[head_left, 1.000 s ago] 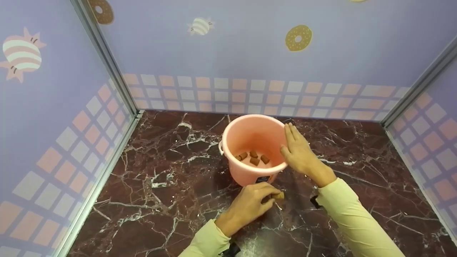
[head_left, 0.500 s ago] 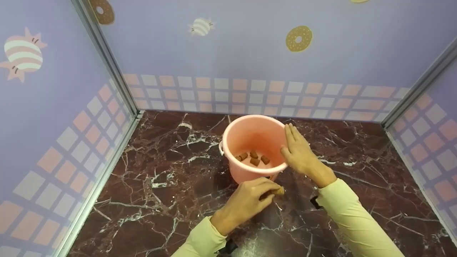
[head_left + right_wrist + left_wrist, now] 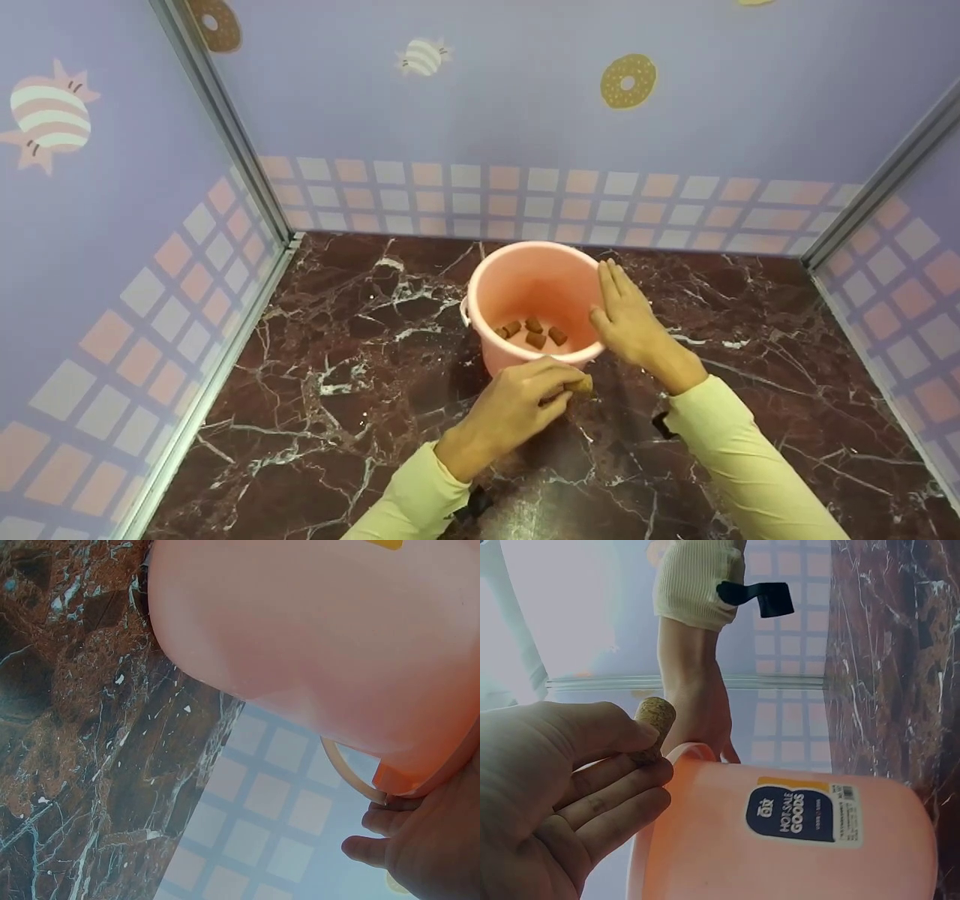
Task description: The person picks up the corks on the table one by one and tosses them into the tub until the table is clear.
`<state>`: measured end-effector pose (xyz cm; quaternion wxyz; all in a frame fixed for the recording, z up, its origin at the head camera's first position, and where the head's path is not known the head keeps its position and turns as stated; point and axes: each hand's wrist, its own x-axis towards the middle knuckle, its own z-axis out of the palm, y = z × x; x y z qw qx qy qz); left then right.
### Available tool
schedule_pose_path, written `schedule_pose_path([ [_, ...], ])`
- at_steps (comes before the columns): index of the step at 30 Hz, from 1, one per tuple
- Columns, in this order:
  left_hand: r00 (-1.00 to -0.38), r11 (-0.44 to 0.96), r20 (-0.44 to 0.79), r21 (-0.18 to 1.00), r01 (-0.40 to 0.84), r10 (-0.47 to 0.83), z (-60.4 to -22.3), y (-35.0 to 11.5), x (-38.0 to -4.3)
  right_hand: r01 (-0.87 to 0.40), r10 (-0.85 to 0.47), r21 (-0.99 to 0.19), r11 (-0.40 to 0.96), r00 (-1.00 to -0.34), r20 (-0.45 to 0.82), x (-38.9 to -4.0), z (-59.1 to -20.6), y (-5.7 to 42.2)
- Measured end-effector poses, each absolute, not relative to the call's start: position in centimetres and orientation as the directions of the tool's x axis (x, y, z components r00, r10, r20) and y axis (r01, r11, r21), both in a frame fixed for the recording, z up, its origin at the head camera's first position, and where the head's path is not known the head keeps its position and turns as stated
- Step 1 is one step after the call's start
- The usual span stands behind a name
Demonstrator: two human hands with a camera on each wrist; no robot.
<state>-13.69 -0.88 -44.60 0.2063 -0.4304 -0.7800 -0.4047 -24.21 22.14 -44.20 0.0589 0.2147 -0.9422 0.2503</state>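
Observation:
A cork (image 3: 657, 716) is pinched between the thumb and fingers of my left hand (image 3: 506, 409). That hand is raised to the near rim of a pink plastic bucket (image 3: 529, 277), with the cork just outside it in the head view. My right hand (image 3: 634, 326) rests on the bucket's right rim, its fingers straight and its thumb over the inner side. Several brown corks (image 3: 535, 341) lie on the bucket's floor. The bucket stands upright; its front label (image 3: 791, 814) shows in the left wrist view.
The bucket stands on a dark red marbled tabletop (image 3: 360, 420) dotted with small pale specks. Purple patterned panels (image 3: 525, 112) enclose the back and both sides. A white handle (image 3: 349, 772) hangs beside the bucket's rim.
My left hand has lifted the cork from near the tabletop up toward the bucket's near rim. The right hand and the bucket have stayed in place.

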Motion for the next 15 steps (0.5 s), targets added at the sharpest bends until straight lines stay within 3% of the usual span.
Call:
schedule_pose_path([
  [15, -0.532, 0.314, 0.708, 0.430, 0.847, 0.466, -43.2, -1.5, -14.5, -0.425, -0.378, -0.449, 0.786, -0.905, 0.196, -24.3, -44.2, 22.2],
])
